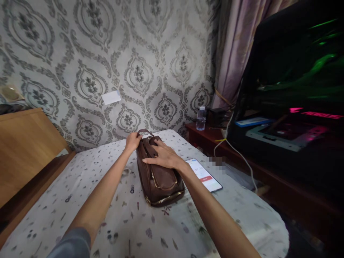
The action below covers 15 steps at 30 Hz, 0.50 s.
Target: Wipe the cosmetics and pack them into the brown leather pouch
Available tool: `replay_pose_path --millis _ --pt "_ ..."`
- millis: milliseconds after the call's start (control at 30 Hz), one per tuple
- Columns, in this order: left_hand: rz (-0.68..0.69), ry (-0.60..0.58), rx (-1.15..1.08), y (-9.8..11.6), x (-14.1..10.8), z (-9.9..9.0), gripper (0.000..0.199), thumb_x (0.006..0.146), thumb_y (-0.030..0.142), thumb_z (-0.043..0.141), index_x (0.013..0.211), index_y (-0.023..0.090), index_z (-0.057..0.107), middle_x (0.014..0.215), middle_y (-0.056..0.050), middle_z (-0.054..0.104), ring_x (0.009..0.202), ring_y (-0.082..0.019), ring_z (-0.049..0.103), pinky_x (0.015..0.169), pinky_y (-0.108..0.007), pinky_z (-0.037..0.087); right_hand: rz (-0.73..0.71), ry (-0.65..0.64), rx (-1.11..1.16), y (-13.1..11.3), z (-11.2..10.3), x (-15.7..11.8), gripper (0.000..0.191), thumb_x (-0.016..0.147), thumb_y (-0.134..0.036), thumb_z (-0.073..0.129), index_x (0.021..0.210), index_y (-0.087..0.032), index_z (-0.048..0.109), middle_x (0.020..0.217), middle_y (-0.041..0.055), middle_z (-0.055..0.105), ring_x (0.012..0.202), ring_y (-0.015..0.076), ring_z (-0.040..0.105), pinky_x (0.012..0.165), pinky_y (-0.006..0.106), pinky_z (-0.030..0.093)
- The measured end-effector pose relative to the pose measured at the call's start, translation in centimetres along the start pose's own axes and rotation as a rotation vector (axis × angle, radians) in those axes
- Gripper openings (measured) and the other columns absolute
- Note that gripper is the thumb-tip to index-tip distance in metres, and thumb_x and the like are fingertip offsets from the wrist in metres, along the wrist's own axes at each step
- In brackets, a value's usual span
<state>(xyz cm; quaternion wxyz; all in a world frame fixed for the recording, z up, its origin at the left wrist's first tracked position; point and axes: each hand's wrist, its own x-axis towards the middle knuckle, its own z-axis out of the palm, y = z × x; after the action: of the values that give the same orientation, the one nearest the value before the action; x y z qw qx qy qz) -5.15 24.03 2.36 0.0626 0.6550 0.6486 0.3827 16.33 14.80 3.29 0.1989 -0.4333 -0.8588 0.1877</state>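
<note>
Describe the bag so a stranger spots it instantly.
Find the white printed sheet before the patterned wall. Mid-picture, under the spread right hand and with the left hand at its far end, lies the brown bag. Its bulk and gold-coloured zips set it apart from the flat phone.

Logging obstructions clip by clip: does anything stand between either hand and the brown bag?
Nothing visible does: the right hand lies spread on the brown bag; the left hand is at its far end.
</note>
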Motion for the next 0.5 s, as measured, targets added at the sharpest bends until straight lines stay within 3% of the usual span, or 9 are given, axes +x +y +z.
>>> replay_pose_path --millis 267,400,500 --pt "0.049 0.016 -0.066 0.2 -1.1 0.4 0.014 0.089 0.026 0.058 0.080 0.018 0.066 0.084 -0.008 0.073 0.083 -0.025 0.065 0.079 -0.034 0.047 -0.015 0.024 0.045 0.4 0.3 0.1 0.078 0.081 -0.073 0.064 0.135 -0.016 0.061 0.164 0.0222 0.031 0.154 0.0430 0.022 0.119 0.062 0.029" --pt "0.087 0.016 -0.112 0.3 -2.1 0.5 0.014 0.091 0.029 0.056 0.087 0.020 0.065 0.088 -0.007 0.073 0.086 -0.025 0.066 0.082 -0.034 0.048 -0.095 0.067 0.148 1.0 0.2 0.1 0.068 0.083 -0.067 0.065 0.131 -0.018 0.065 0.156 0.0177 0.047 0.152 0.0407 0.029 0.121 0.059 0.028" --pt "0.116 0.002 -0.125 0.6 -2.4 0.3 0.013 0.090 0.029 0.055 0.083 0.020 0.063 0.085 -0.006 0.071 0.083 -0.023 0.064 0.080 -0.033 0.047 -0.149 0.139 0.344 2.0 0.2 0.1 0.056 0.088 -0.062 0.062 0.124 -0.020 0.070 0.142 0.0131 0.062 0.141 0.0360 0.047 0.117 0.053 0.036"
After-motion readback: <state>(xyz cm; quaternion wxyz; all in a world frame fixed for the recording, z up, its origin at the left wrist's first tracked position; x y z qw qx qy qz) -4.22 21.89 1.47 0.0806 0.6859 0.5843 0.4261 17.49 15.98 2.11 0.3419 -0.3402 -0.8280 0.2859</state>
